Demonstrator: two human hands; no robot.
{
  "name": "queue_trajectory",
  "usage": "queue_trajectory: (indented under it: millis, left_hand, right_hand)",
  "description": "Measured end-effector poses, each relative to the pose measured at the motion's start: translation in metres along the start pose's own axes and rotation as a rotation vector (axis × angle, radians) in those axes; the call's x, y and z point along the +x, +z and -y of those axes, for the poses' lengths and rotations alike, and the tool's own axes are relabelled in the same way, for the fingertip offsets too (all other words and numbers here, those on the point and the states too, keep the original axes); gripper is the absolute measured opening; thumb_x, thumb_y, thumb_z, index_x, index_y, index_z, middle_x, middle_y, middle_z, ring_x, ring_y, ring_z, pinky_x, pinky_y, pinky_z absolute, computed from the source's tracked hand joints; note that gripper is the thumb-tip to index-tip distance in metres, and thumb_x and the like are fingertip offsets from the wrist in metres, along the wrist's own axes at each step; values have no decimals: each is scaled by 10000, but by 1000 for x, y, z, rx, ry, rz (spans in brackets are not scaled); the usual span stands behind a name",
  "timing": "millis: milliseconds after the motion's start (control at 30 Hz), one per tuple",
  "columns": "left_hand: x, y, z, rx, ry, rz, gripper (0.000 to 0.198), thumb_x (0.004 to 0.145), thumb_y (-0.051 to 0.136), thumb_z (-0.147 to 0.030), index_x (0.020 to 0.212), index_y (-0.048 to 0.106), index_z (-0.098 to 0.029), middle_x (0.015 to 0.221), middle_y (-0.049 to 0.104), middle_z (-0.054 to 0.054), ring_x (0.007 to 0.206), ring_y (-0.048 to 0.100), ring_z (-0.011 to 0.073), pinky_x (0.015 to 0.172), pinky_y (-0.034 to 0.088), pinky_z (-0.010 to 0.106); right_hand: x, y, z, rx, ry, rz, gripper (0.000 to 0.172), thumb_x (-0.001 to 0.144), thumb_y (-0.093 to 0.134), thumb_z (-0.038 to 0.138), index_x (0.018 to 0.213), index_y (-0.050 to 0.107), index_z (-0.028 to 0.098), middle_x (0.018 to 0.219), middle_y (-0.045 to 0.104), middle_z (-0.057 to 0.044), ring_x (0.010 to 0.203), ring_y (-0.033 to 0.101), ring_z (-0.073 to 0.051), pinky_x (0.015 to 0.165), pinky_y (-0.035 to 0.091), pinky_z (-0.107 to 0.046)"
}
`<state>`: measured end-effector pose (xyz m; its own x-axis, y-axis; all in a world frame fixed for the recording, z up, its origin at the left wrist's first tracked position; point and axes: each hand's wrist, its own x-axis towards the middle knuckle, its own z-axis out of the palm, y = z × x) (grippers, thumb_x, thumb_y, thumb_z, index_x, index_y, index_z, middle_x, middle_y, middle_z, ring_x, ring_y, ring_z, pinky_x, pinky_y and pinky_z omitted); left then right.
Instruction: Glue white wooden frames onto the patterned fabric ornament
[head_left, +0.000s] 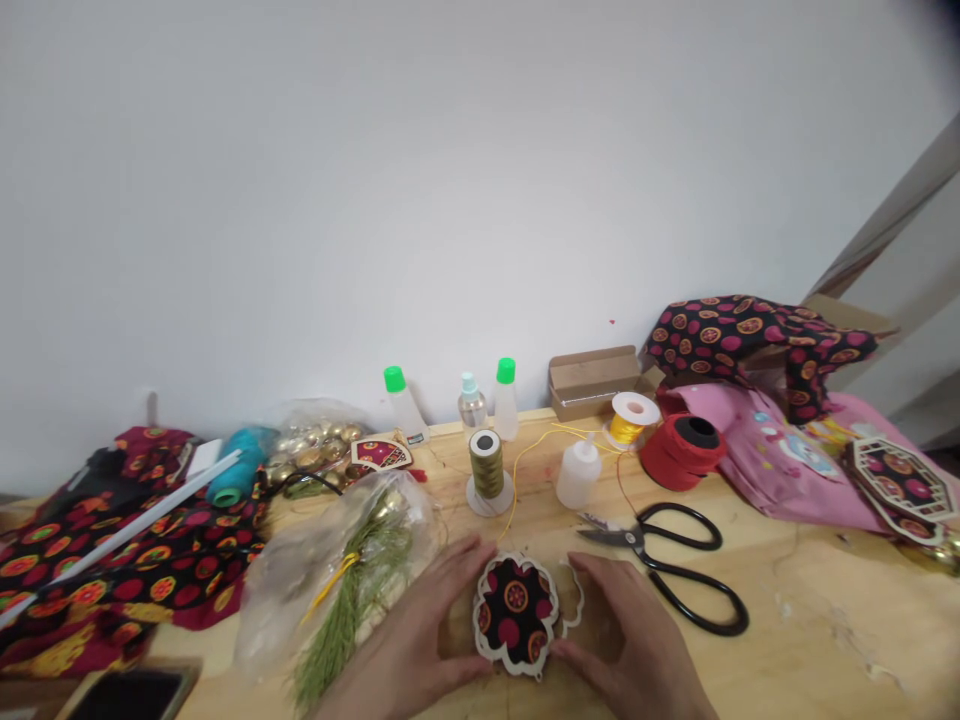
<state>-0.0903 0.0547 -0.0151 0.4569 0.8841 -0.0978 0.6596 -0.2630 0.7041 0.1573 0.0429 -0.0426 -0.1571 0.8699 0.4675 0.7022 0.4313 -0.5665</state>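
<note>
A flower-shaped ornament [516, 610], dark patterned fabric inside a pale scalloped frame, lies on the wooden table between my hands. To its left, my left hand [431, 635] has thumb and fingers spread apart, the thumb at the frame's lower left edge. My right hand [637, 635] is also open, its thumb reaching the lower right edge. Between that hand's fingers and the ornament lies a thin white scalloped strip [576, 600]. Black-handled scissors [634, 540] rest just beyond my right hand. A green thread tassel [349, 600] on a plastic bag is beside my left forearm.
Behind stand an olive thread spool [487, 470], a white squeeze bottle [578, 475] and green-capped bottles [506, 405]. Yellow cord [624, 430] and a red ribbon roll [679, 460] are right, near a pink cloth [765, 470]. Patterned fabric [187, 570] and a phone [131, 693] lie left.
</note>
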Motion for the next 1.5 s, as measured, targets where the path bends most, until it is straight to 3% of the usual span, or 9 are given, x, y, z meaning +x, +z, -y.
queue_trajectory:
  millis: [333, 700, 1500]
  left_hand:
    - [6, -5, -6, 17, 3, 49, 740, 715, 640, -389, 1350, 261, -360, 1450, 278, 44, 1318, 237, 272, 1049, 221, 517]
    - [5, -1, -6, 61, 94, 19, 727, 738, 614, -410, 1359, 242, -342, 1442, 300, 41, 1320, 231, 272, 1060, 216, 509]
    - [9, 3, 1, 121, 137, 4, 692, 756, 566, -489, 1345, 250, -308, 1412, 350, 64, 1296, 281, 286, 1054, 241, 521]
  right_hand:
    - [1, -3, -1, 3, -34, 38, 536, 660, 700, 372, 1120, 482, 206, 964, 651, -76, 854, 629, -241, 702, 540, -345]
    - [5, -6, 6, -51, -47, 37, 558, 623, 735, 337, 1097, 487, 180, 945, 654, -85, 841, 627, -243, 692, 547, -351]
    - [3, -7, 9, -90, -16, 46, 534, 617, 736, 348, 1061, 511, 156, 934, 659, -113, 845, 633, -264, 690, 552, -385]
